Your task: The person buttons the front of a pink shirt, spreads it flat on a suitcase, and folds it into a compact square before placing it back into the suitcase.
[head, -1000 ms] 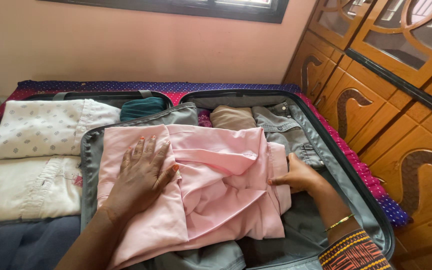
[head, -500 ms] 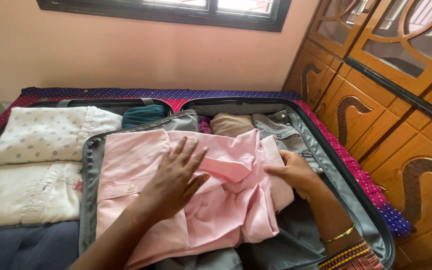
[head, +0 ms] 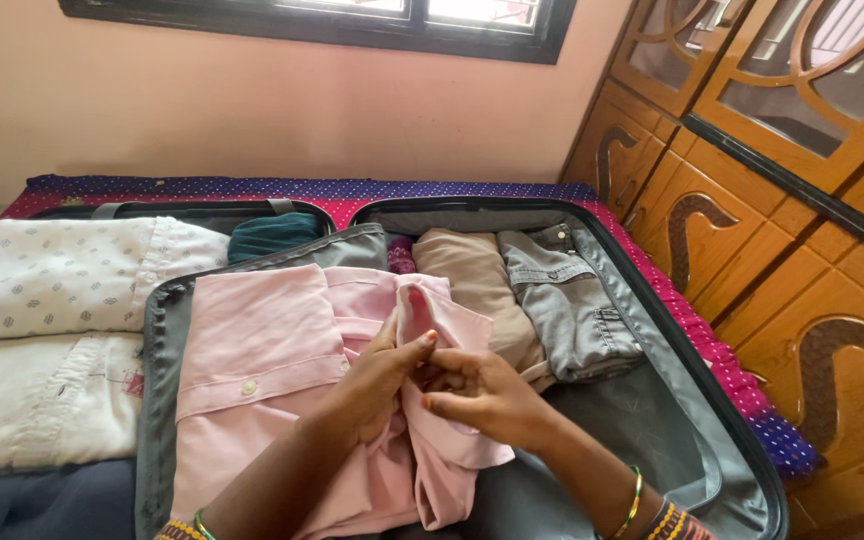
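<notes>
suitcase (head: 742, 460): pink shirt (head: 262, 350), tan+grey clothes | both hands gripping shirt

Both forearms are bare up to the wrists. The right hand (head: 482, 398) has 1 thin bangle, gold with green, then a patterned cuff in orange, yellow and dark stripes (only an edge shows). The left hand (head: 377, 385) has similar striped cuff and a green bangle, nails painted orange
</notes>
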